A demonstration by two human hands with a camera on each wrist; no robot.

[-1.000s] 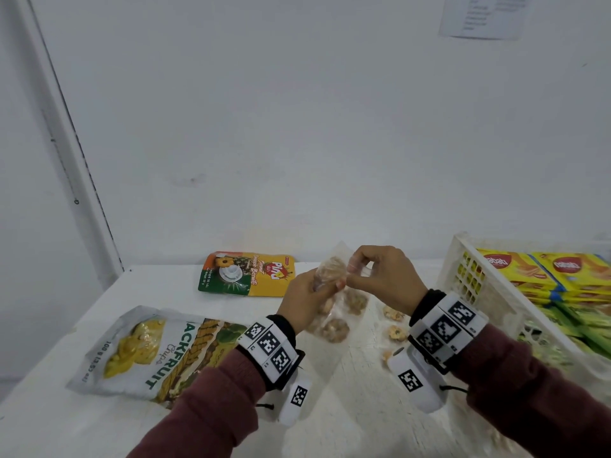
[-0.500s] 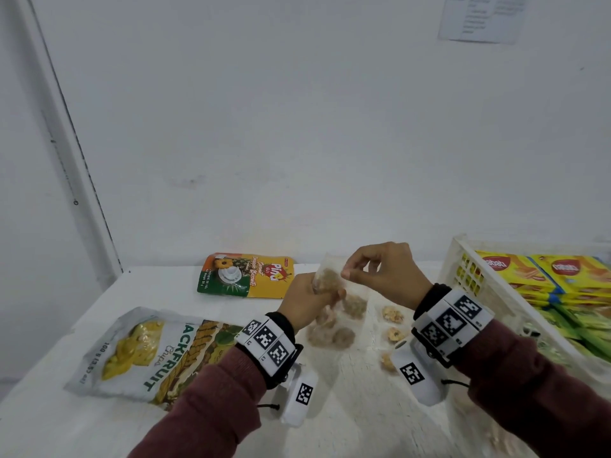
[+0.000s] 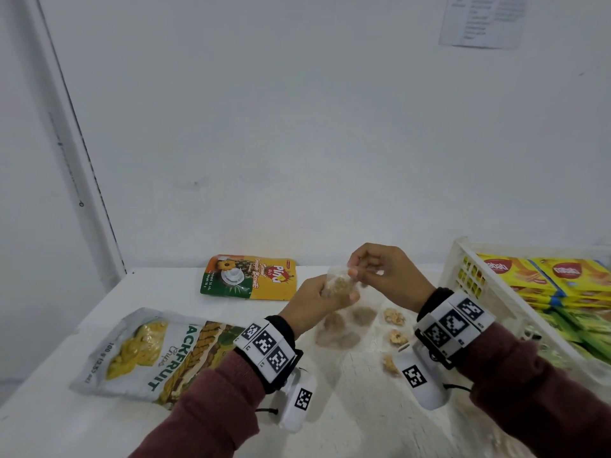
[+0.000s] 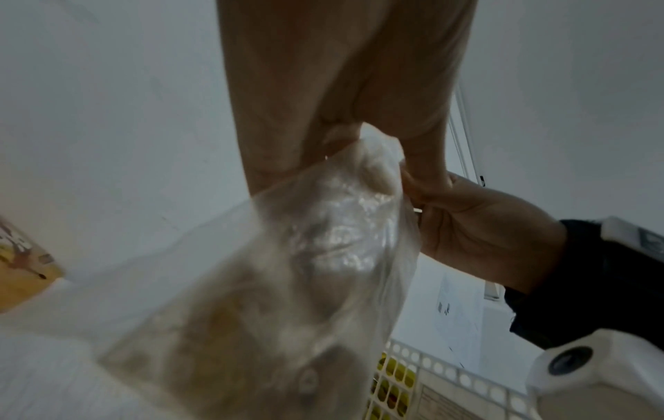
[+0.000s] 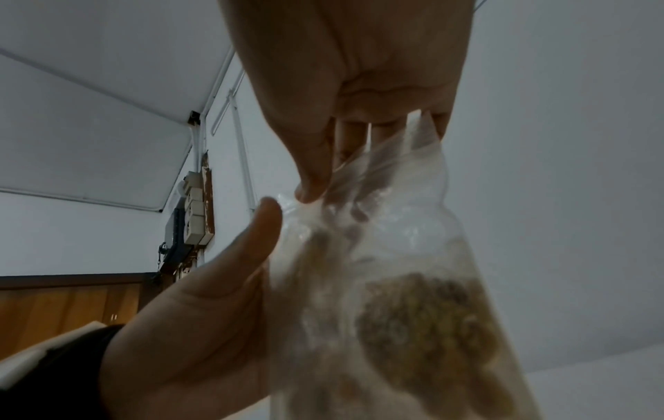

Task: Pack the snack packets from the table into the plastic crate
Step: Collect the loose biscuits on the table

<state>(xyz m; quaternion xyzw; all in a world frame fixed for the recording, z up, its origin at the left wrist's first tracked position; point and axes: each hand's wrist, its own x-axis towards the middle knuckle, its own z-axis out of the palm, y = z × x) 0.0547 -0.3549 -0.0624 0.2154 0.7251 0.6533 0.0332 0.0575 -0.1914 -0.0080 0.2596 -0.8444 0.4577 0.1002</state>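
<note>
Two packets are lying flat on the white surface at the left of the head view: the big jackfruit bag lower left, and the smaller yellow pouch behind it near the wall. Both look like light, crinkly foil, so I'd guess pinching an edge or a flat grab works fine, nothing heavy.

Mid-frame, the left hand is curled around the neck of the clear bag, which hangs down just over the surface with brownish cookie-like pieces inside. The right hand pinches the bag's top edge between thumb and fingers. That film is thin, floppy and probably slippery, and the contents look crumbly, so hold it by the gathered top and don't squeeze the body. Can't tell if it's sealed.

More pieces sit below the right wrist, looks like another clear packet. At the right edge, the crate already holds yellow boxes.
</note>
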